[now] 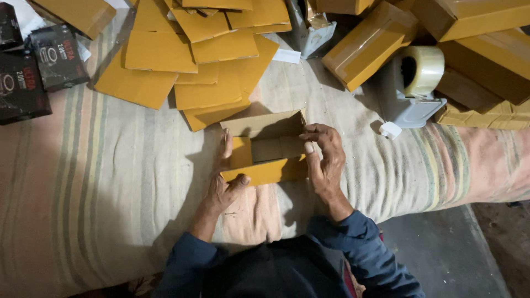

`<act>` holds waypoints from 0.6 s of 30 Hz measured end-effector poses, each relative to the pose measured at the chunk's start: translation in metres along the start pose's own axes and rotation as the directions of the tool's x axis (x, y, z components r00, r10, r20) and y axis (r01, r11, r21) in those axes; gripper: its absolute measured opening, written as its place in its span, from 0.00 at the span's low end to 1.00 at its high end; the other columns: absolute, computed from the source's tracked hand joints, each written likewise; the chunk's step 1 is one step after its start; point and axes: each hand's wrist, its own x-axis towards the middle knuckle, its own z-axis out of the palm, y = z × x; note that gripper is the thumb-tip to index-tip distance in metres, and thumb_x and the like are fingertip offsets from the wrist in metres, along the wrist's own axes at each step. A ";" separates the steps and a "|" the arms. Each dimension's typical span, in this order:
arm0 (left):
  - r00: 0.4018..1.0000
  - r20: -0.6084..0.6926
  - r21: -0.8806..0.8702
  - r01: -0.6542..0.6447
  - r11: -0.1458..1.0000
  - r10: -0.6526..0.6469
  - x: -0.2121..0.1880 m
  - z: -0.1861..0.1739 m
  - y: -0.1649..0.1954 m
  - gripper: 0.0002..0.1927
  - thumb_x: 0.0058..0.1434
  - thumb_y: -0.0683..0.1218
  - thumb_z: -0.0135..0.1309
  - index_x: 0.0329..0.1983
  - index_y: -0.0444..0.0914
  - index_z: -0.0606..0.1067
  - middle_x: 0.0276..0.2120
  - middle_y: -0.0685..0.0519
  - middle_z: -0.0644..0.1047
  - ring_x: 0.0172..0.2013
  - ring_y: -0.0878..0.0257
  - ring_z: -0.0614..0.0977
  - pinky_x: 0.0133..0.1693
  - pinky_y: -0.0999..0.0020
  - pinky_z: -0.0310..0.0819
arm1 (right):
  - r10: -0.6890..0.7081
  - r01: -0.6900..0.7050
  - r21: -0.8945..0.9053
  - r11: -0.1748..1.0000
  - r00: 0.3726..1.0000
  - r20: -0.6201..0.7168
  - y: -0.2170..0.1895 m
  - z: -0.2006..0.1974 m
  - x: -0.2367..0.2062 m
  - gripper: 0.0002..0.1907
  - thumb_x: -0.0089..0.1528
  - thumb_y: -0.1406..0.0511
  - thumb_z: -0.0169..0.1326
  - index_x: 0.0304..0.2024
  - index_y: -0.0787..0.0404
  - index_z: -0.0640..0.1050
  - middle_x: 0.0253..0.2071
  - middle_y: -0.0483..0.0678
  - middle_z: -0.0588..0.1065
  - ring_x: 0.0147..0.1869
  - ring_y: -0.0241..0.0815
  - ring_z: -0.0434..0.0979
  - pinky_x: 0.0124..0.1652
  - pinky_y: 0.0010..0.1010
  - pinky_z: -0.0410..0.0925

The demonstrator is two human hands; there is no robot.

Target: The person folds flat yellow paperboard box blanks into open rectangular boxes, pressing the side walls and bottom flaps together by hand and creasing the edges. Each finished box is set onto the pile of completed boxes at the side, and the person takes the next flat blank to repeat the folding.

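Observation:
A small yellow-brown cardboard box [265, 148] lies open on the striped cloth in front of me, its flaps standing up. My left hand [223, 185] clasps its left end, thumb on the near flap and fingers along the side. At the right end my right hand [324, 160] presses an inner flap down into the box with its fingers. Both sleeves are dark blue.
A pile of flat yellow cardboard blanks [187, 60] lies behind the box. Taped finished boxes [369, 45] stack at the upper right beside a grey tape dispenser [413, 88]. Black packets [38, 66] lie at the upper left. The striped cloth [99, 182] drops off to a dark floor [441, 254].

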 end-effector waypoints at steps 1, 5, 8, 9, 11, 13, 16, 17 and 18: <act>1.000 0.007 0.025 -0.029 0.999 0.029 -0.003 0.001 -0.006 0.51 0.66 0.78 0.39 0.76 0.37 0.56 0.80 0.36 0.45 0.79 0.38 0.47 0.75 0.46 0.46 | -0.006 0.006 0.013 1.000 1.000 0.022 0.002 -0.002 0.001 0.12 0.68 0.66 0.48 0.44 0.68 0.79 0.53 0.58 0.75 0.60 0.50 0.75 0.60 0.38 0.67; 0.994 0.015 0.083 -0.105 0.991 0.104 -0.006 0.004 -0.017 0.43 0.66 0.78 0.34 0.74 0.49 0.65 0.82 0.39 0.43 0.82 0.40 0.45 0.79 0.47 0.44 | 0.077 -0.074 0.219 0.973 0.997 -0.005 0.015 -0.012 0.004 0.16 0.71 0.64 0.44 0.44 0.67 0.80 0.53 0.53 0.76 0.59 0.45 0.76 0.58 0.33 0.71; 0.999 0.016 -0.022 -0.049 0.999 0.049 -0.004 0.001 -0.012 0.50 0.65 0.80 0.25 0.79 0.44 0.55 0.82 0.42 0.44 0.81 0.43 0.44 0.78 0.51 0.41 | 0.220 -0.196 0.374 0.906 0.975 -0.020 0.024 -0.012 0.003 0.11 0.71 0.66 0.49 0.43 0.67 0.79 0.51 0.50 0.75 0.53 0.40 0.75 0.54 0.30 0.71; 1.000 0.019 -0.076 -0.014 0.997 0.015 -0.003 -0.001 -0.007 0.54 0.65 0.81 0.20 0.81 0.40 0.51 0.81 0.43 0.43 0.80 0.44 0.44 0.77 0.52 0.39 | 0.264 -0.238 0.406 0.882 0.964 -0.009 0.027 -0.012 0.003 0.08 0.71 0.67 0.52 0.43 0.67 0.79 0.50 0.49 0.74 0.51 0.38 0.75 0.52 0.29 0.71; 0.997 0.039 -0.215 0.068 0.974 -0.061 0.000 -0.005 0.001 0.52 0.68 0.79 0.17 0.81 0.39 0.48 0.81 0.46 0.44 0.80 0.48 0.43 0.77 0.54 0.34 | 0.386 -0.403 0.423 0.812 0.913 0.130 0.031 -0.011 0.004 0.07 0.68 0.68 0.54 0.47 0.65 0.78 0.45 0.46 0.76 0.48 0.35 0.75 0.50 0.27 0.70; 0.991 0.058 -0.275 0.132 0.952 -0.121 0.000 -0.008 0.008 0.47 0.71 0.74 0.20 0.81 0.39 0.47 0.81 0.47 0.45 0.81 0.50 0.43 0.77 0.56 0.33 | 0.445 -0.495 0.430 0.755 0.869 0.218 0.034 -0.012 0.006 0.08 0.66 0.69 0.56 0.48 0.64 0.77 0.43 0.44 0.76 0.47 0.33 0.74 0.50 0.26 0.70; 0.988 0.055 -0.284 0.155 0.946 -0.146 -0.001 -0.010 0.014 0.39 0.72 0.62 0.32 0.81 0.38 0.49 0.81 0.49 0.46 0.81 0.51 0.43 0.77 0.57 0.35 | 0.434 -0.515 0.454 0.727 0.857 0.278 0.038 -0.019 0.013 0.09 0.64 0.71 0.57 0.47 0.65 0.77 0.44 0.43 0.77 0.48 0.32 0.75 0.51 0.26 0.70; 0.990 0.057 -0.317 0.137 0.939 -0.125 -0.001 -0.010 0.014 0.39 0.70 0.56 0.37 0.81 0.38 0.49 0.82 0.49 0.46 0.81 0.51 0.43 0.77 0.57 0.35 | 0.427 -0.516 0.454 0.727 0.857 0.289 0.038 -0.022 0.014 0.10 0.63 0.72 0.57 0.47 0.65 0.77 0.44 0.44 0.77 0.48 0.32 0.75 0.51 0.26 0.69; 0.993 0.057 -0.349 0.115 0.930 -0.102 -0.001 -0.010 0.014 0.39 0.67 0.51 0.41 0.82 0.39 0.50 0.82 0.49 0.46 0.81 0.51 0.42 0.77 0.57 0.34 | 0.418 -0.513 0.454 0.728 0.858 0.298 0.038 -0.023 0.015 0.10 0.62 0.72 0.58 0.46 0.66 0.77 0.44 0.44 0.77 0.48 0.32 0.75 0.51 0.25 0.69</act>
